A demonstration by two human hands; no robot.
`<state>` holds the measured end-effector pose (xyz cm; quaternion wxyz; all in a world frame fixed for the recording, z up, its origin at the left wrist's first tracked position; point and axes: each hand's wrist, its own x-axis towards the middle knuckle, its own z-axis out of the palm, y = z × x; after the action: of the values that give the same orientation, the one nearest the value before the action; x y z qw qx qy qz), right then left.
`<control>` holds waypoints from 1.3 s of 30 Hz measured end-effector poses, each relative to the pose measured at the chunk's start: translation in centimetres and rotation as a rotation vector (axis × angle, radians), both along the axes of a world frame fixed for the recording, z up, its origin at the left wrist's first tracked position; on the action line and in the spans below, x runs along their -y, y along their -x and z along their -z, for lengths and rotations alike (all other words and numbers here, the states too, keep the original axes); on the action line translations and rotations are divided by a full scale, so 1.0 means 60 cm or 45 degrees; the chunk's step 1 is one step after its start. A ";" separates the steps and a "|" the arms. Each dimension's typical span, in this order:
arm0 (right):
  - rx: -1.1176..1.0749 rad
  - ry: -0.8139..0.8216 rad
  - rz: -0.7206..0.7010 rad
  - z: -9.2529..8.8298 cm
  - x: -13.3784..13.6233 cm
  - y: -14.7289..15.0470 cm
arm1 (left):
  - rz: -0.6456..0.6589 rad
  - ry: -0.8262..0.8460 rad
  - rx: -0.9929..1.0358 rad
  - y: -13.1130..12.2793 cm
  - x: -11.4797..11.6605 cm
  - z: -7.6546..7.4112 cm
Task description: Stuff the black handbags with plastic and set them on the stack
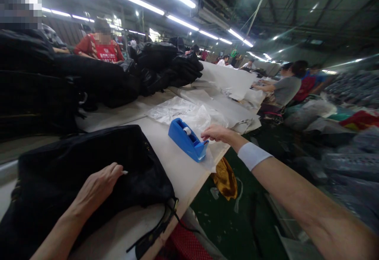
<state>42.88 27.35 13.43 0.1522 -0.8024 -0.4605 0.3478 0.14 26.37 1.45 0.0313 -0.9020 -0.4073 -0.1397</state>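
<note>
A black bag (79,153) lies flat on the table in front of me, with thin cords hanging from its near right corner. My left hand (102,183) rests over the bag, fingers closed on a small white piece (124,172) whose kind is unclear. To the right of the bag stands a blue tape dispenser (185,143) with a whitish roll (187,130) in it. At the dispenser's cutting end, my right hand (215,132) has its fingers pinched together; any tape between them is too small to make out. A white band circles my right wrist.
Clear plastic bags (189,112) lie behind the dispenser. Black bags (166,66) are heaped along the left and back of the table (183,177). Golden-brown cloth (225,179) hangs beside the table's right edge. Several people work farther off; wrapped goods (349,165) are piled at right.
</note>
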 end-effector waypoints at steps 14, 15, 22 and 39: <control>-0.038 -0.009 0.049 -0.016 0.027 0.010 | -0.076 0.008 -0.091 -0.007 0.011 -0.010; -0.070 -0.021 0.085 -0.013 0.037 0.005 | -0.075 0.013 -0.084 -0.007 0.011 -0.012; -0.327 -0.042 0.262 0.052 0.109 -0.001 | -0.075 0.034 -0.114 -0.013 0.020 -0.033; -0.464 -0.246 -1.108 0.083 0.062 0.307 | 0.014 0.168 -0.429 -0.034 -0.004 -0.067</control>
<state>24.46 23.64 8.43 0.1447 -0.4433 -0.7497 0.4697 2.18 26.59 5.48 0.0389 -0.9150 -0.3995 0.0404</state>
